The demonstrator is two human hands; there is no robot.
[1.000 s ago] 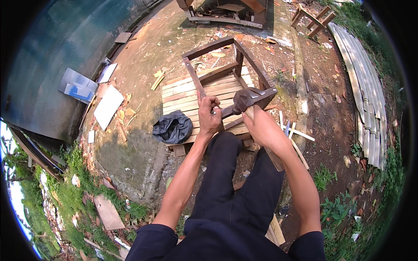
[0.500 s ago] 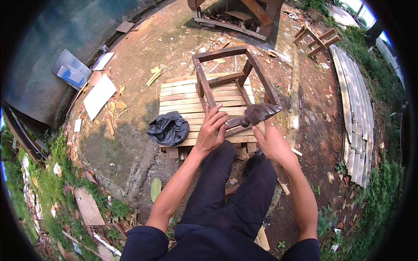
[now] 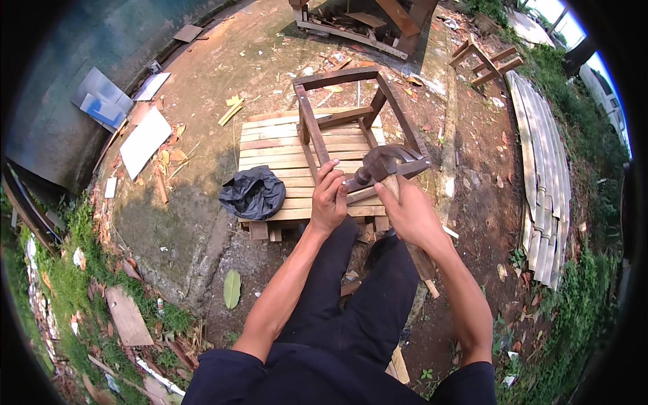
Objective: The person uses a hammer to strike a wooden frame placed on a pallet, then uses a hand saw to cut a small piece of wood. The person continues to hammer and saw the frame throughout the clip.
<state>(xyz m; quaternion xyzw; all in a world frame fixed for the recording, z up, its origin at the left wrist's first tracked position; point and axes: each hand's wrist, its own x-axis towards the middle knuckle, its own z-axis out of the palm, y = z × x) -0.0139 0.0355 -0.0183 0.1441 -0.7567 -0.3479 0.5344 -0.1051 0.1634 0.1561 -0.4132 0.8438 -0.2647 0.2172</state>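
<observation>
A dark brown wooden stool frame (image 3: pixel 404 116) stands tilted over a low platform of pale slats (image 3: pixel 273 144). My left hand (image 3: pixel 329 206) is closed around the frame's near left corner, with thumb and fingertips close together. Whether a nail sits between those fingertips is too small to tell. In my right hand (image 3: pixel 413 214) is a claw hammer (image 3: pixel 383 164), gripped by its wooden handle close to the head. The hammer's head is over the near bar of the frame, close to my left fingertips, and hides part of that bar.
On the platform's near left corner lies a crumpled black plastic bag (image 3: pixel 252 194). Grey corrugated sheets (image 3: pixel 538 182) are stacked at the right. A large wooden structure (image 3: pixel 351 37) is at the far side, and a small wooden frame (image 3: pixel 487 64) at the far right. White boards (image 3: pixel 146 140) lie left.
The hammer head has moved left along the near bar toward my left hand and turned. My left fingers have drawn closer together at the corner. The whole view has shifted slightly.
</observation>
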